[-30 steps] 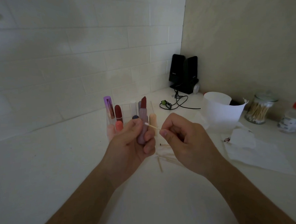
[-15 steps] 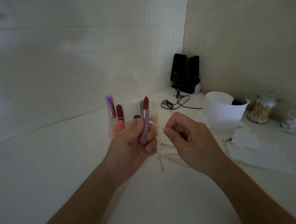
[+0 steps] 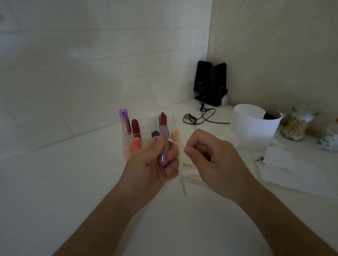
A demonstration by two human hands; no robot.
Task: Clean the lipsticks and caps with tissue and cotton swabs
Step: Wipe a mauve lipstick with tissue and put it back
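Observation:
My left hand (image 3: 152, 166) grips an open lipstick (image 3: 163, 132) upright, a mauve tube with a dark red bullet at its top. My right hand (image 3: 213, 160) pinches a cotton swab (image 3: 175, 142) by its wooden stick. The swab's white tip touches the tube's side just below the bullet. Behind my left hand a clear acrylic holder (image 3: 173, 121) stands with several more lipsticks, among them a purple-capped one (image 3: 125, 121) and a dark red one (image 3: 135, 127). Stained white tissue (image 3: 278, 160) lies on the counter at the right.
Used swab sticks (image 3: 187, 181) lie on the white counter under my hands. A white bin (image 3: 254, 125), a glass jar of cotton swabs (image 3: 296, 126) and a red-capped bottle (image 3: 335, 137) stand at the right. Black speakers (image 3: 210, 84) with a cable (image 3: 200, 117) fill the corner.
The swab tip has shifted slightly along the lipstick tube, and both hands have drifted a little to the right. Each hand keeps its hold.

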